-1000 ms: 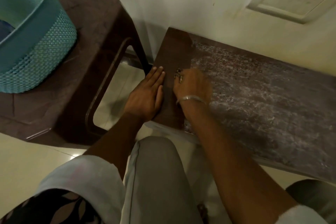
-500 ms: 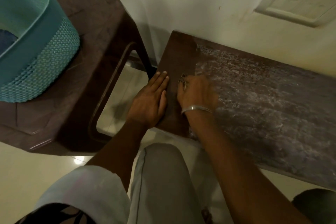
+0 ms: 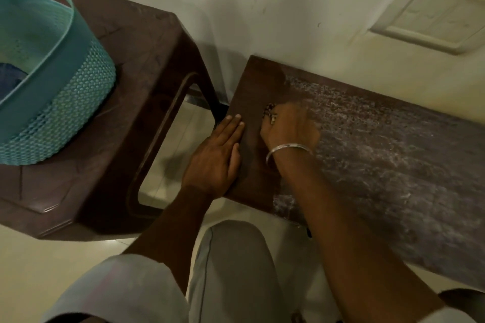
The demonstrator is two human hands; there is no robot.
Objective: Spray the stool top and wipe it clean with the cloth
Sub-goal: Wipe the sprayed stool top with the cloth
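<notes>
Teal plastic basket [image 3: 65, 113], lattice-pierced wall under a solid rim band, seated on the left part of a dark brown moulded plastic stool [image 3: 147, 60]; something blue [image 3: 8, 84] inside, not identifiable.

Left hand [image 3: 215, 157]: laid flat, fingers straight and together, on the left end of the stool top [image 3: 393, 165], at its near-left corner; judged a bracing hand.

Stool top: brown, long and narrow, back edge against the wall, long axis running from the left end away to the right. Left end dark and bare; remainder filmed with whitish, streaky, speckled residue.

Right hand [image 3: 288, 131]: just beside the left hand, at the boundary of bare and filmed surface, fingers curled down over the cloth [image 3: 270, 111], visible only as a small dark mottled tuft past the fingertips. Metal bangle [image 3: 288, 149] at the wrist.

Unwiped residue wholly to the right of those fingers, along the long axis; right hand the nearer. Next stroke judged rightward, lengthwise.

Pale switch plate [image 3: 435, 18] on the wall, upper right. Grey-clad knee [image 3: 231, 270] below the near edge.
</notes>
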